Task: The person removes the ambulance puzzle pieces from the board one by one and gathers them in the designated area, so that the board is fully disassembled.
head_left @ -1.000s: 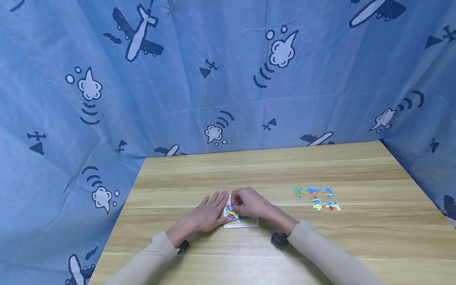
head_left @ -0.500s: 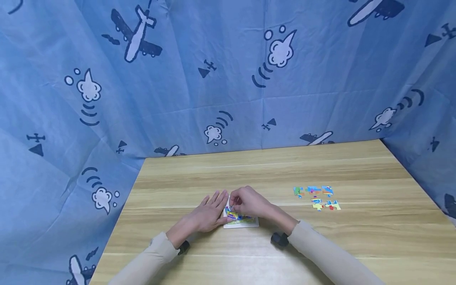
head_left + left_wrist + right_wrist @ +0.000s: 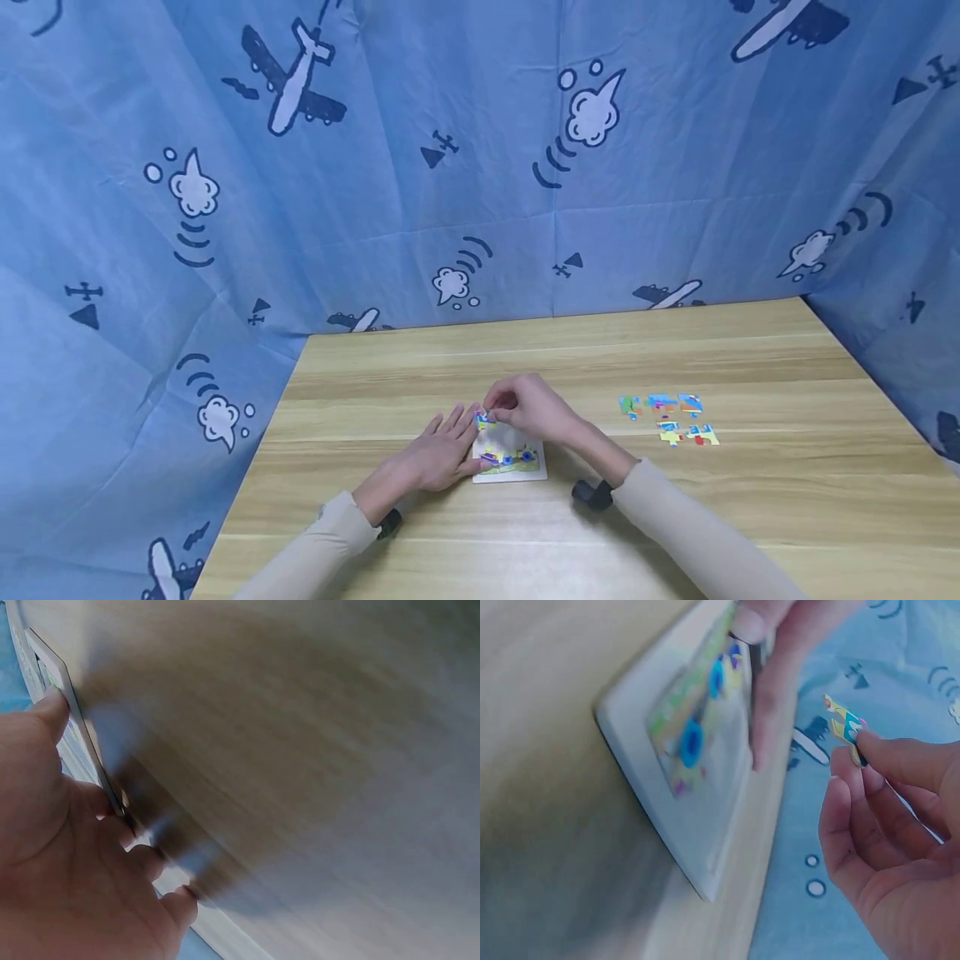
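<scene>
A small white puzzle board [image 3: 517,477] lies on the table in front of me, with joined pieces [image 3: 692,739] along its near edge and bare white tray behind them. My left hand [image 3: 438,452] lies spread along the board's left side. In the left wrist view, the thumb of that left hand [image 3: 67,847] presses over the board's rim [image 3: 79,712]. My right hand [image 3: 528,408] pinches a jigsaw puzzle piece [image 3: 846,726] between thumb and fingertips. That piece, yellow, blue and white, is held tilted above the board's far left corner.
Several loose puzzle pieces [image 3: 662,402] lie in two rough rows on the wooden table [image 3: 390,375], right of the board. A blue curtain [image 3: 495,167] with airplane prints hangs behind the table and at both sides.
The right hand has moved up and away from the middle of the board, carrying the pinched piece toward the far left corner. More of the bare tray shows. The left hand stays put.
</scene>
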{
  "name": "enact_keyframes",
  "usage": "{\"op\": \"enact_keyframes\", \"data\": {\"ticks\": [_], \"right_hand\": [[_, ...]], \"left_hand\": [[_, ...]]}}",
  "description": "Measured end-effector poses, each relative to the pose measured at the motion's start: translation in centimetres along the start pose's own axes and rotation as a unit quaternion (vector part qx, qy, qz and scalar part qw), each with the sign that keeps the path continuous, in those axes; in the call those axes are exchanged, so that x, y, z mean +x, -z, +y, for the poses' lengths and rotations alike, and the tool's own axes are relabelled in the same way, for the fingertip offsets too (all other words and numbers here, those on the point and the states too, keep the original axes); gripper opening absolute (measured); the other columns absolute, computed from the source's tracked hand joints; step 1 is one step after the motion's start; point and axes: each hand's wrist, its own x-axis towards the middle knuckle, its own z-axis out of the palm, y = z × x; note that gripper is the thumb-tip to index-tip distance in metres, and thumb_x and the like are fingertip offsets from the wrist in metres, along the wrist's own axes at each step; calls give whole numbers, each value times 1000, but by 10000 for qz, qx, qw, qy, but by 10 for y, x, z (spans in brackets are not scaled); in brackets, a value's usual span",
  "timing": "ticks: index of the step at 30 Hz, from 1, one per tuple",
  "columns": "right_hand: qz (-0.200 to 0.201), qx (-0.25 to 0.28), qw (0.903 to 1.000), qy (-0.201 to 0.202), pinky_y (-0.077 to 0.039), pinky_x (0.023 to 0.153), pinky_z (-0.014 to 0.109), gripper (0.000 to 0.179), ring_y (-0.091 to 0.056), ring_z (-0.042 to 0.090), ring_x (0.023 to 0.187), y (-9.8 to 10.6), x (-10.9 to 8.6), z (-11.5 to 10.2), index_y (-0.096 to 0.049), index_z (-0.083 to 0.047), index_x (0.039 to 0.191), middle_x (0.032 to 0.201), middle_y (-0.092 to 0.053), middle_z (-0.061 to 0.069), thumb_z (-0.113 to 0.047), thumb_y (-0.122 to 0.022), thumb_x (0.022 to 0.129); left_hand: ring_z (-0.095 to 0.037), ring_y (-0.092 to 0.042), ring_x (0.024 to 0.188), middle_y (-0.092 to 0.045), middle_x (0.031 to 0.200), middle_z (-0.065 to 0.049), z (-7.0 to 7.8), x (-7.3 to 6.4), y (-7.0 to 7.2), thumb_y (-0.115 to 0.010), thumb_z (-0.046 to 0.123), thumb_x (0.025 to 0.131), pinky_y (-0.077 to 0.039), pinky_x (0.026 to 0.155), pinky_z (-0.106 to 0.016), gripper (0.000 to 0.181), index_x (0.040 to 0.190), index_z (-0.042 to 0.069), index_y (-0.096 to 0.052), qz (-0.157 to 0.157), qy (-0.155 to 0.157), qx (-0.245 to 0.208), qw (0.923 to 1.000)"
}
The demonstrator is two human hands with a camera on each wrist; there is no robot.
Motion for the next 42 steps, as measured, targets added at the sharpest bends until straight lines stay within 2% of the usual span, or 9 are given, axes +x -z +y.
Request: {"op": "enact_keyframes", "data": {"ticks": [6,12,24,30,34,36,38,39,42], "right_hand": [[442,185,9982,-369,-63,81,32,17,-75,13,88,23,-5,0,-82,-6,108,99,-82,5,-11,-80,93],[779,198,9955,-509,-62,78,32,8,-77,14,88,51,-15,3,-85,-15,100,98,-83,3,-17,-81,93],[1039,67,9925,-641,-57,73,25,6,-75,15,82,98,-48,29,-85,-16,94,92,-82,2,-13,-81,92],[1046,-16,9894,-1011,-58,76,27,6,-76,17,87,115,-67,42,-84,-17,97,94,-83,2,-17,-79,94],[996,-252,9893,-1034,-58,76,25,7,-77,17,88,124,-77,49,-84,-17,97,96,-82,2,-16,-78,95],[925,-348,9900,-1008,-56,73,23,7,-76,14,86,128,-83,53,-84,-17,97,98,-82,3,-15,-77,95],[820,-388,9904,-1043,-55,65,24,7,-74,12,80,131,-88,56,-83,-16,97,100,-82,4,-15,-77,96],[764,-391,9904,-1086,-53,61,25,6,-72,12,75,133,-91,58,-83,-16,97,100,-82,5,-15,-77,96],[619,-433,9892,-1252,-52,57,26,6,-70,17,74,135,-98,63,-83,-15,96,100,-82,6,-15,-77,96]], "left_hand": [[-33,-11,167,-11,179,-10,-1,2,-1,-42,61,108,-18,134,-58,86,169,8,-15,59,11,-89,9999],[-32,-9,167,-8,179,-8,-1,1,-2,-40,62,108,-17,135,-57,86,170,9,-13,39,37,-38,10000],[-30,-12,167,-11,179,-7,-2,0,-5,-34,65,108,-20,134,-54,85,170,10,-13,219,-35,382,9990],[-29,-14,167,-12,179,-7,-3,-1,-8,-30,65,109,-22,134,-54,84,170,11,-13,300,-83,608,9977],[-29,-14,166,-11,179,-7,-3,-1,-9,-28,65,109,-23,134,-54,83,170,10,-12,329,-122,704,9969],[-30,-14,166,-10,179,-7,-3,-2,-9,-28,64,110,-23,134,-54,83,170,10,-11,327,-148,746,9966],[-30,-14,166,-10,179,-7,-3,-2,-8,-28,64,110,-23,134,-54,83,170,10,-11,326,-173,761,9964],[-30,-14,166,-11,179,-8,-3,-2,-8,-28,64,110,-23,134,-54,83,170,10,-12,340,-185,754,9964],[-29,-13,167,-10,179,-7,-3,-2,-9,-27,63,110,-22,134,-54,82,170,10,-12,325,-181,807,9960]]}}
